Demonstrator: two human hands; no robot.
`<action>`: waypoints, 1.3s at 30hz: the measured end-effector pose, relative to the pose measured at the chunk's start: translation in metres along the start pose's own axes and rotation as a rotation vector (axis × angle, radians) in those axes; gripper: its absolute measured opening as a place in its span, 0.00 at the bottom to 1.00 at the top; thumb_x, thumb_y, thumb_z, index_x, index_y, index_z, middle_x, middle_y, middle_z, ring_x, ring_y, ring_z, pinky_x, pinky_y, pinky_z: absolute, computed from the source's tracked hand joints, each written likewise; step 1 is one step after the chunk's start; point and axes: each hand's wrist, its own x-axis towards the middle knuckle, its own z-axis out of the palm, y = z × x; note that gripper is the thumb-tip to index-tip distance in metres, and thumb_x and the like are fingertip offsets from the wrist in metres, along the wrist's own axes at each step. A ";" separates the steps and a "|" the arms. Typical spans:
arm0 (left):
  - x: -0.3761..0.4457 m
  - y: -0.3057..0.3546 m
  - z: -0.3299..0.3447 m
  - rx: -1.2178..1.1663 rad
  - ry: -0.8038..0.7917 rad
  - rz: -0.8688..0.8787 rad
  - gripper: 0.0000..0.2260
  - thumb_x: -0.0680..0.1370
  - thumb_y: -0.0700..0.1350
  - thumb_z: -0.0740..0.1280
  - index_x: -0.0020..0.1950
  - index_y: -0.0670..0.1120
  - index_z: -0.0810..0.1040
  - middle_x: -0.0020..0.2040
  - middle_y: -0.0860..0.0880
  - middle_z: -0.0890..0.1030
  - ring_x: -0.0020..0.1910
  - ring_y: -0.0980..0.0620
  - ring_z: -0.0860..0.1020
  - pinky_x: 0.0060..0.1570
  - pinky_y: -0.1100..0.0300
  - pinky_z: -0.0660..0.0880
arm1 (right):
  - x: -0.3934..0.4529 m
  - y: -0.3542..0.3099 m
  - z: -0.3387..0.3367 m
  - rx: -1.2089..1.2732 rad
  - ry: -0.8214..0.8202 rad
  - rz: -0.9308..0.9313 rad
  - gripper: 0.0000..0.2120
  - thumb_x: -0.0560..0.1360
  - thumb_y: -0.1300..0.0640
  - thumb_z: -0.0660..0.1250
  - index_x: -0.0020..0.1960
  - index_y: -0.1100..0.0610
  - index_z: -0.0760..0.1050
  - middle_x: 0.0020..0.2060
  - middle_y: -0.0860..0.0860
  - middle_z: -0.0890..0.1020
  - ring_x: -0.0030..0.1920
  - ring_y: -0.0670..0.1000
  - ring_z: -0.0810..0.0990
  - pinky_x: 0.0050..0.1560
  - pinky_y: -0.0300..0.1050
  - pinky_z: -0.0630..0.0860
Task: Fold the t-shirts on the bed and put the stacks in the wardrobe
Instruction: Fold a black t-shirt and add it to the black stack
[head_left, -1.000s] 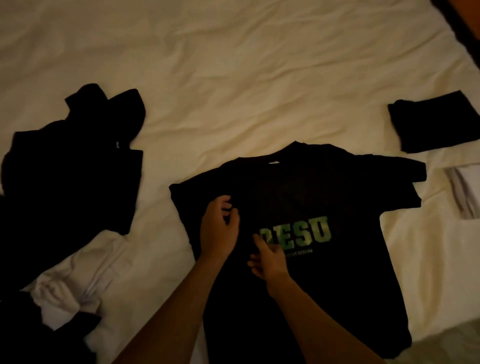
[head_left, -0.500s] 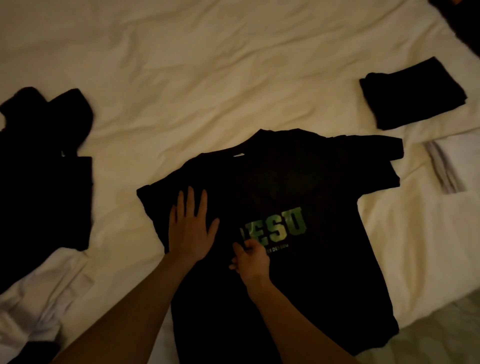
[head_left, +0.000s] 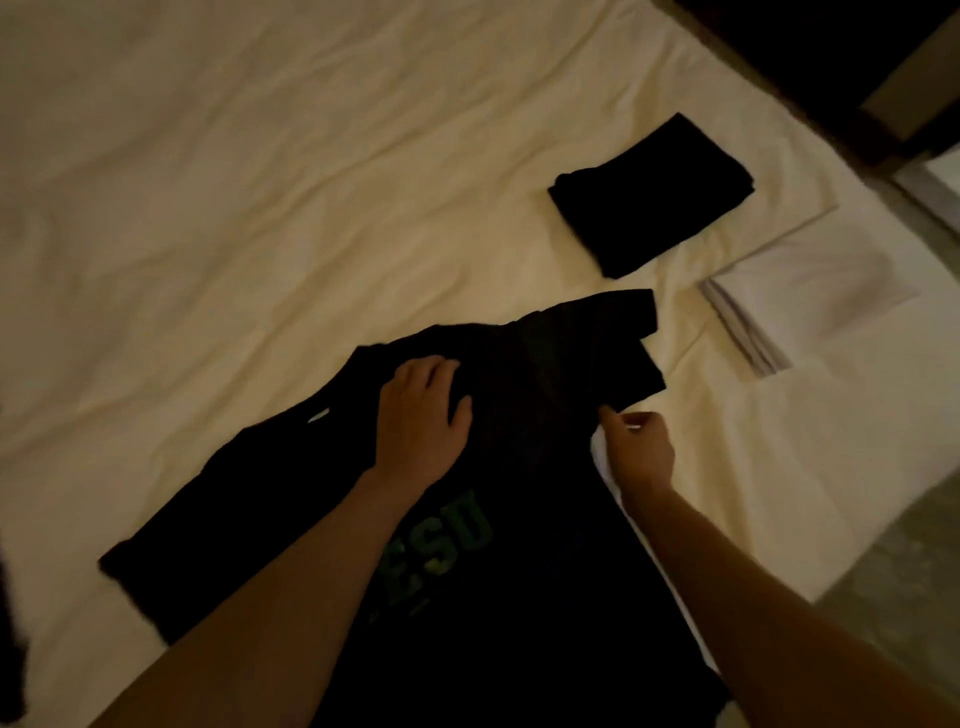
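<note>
A black t-shirt (head_left: 545, 597) with green lettering lies spread face up on the cream bed sheet (head_left: 260, 208). My left hand (head_left: 423, 415) lies flat on its upper chest near the collar, fingers fairly straight. My right hand (head_left: 636, 447) is at the shirt's right edge under the sleeve (head_left: 613, 343), fingers curled and pinching the fabric at the armpit. A folded black t-shirt (head_left: 649, 195) sits farther back to the right. My forearms cover part of the print.
A folded white item (head_left: 810, 306) lies at the right by the bed edge. Beyond the edge are the floor (head_left: 883, 545) and dark furniture (head_left: 831, 62) at the top right. A dark garment edge (head_left: 10, 649) shows at the far left.
The view swung right. My left hand slid up from the left chest to near the collar. My right hand moved from the lettering to the right edge under the sleeve.
</note>
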 end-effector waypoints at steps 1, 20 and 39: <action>0.023 0.016 0.007 0.011 -0.034 0.044 0.21 0.80 0.52 0.62 0.71 0.44 0.72 0.68 0.45 0.73 0.68 0.43 0.69 0.66 0.49 0.66 | 0.019 -0.005 -0.012 0.025 0.004 0.061 0.25 0.76 0.42 0.68 0.60 0.62 0.72 0.50 0.57 0.79 0.51 0.58 0.79 0.48 0.52 0.76; 0.214 0.164 0.097 -0.528 -0.464 -0.244 0.12 0.78 0.46 0.66 0.61 0.48 0.76 0.54 0.50 0.79 0.50 0.52 0.79 0.44 0.62 0.74 | 0.085 0.007 -0.068 0.625 -0.112 0.154 0.06 0.80 0.59 0.65 0.46 0.58 0.78 0.33 0.52 0.76 0.31 0.47 0.73 0.34 0.40 0.70; 0.097 0.067 -0.069 -0.472 -0.189 -0.052 0.11 0.75 0.37 0.67 0.43 0.54 0.82 0.49 0.52 0.82 0.44 0.53 0.79 0.42 0.73 0.69 | -0.057 0.005 -0.030 0.082 -0.070 -0.616 0.07 0.78 0.57 0.68 0.55 0.51 0.80 0.47 0.45 0.79 0.43 0.41 0.79 0.43 0.32 0.74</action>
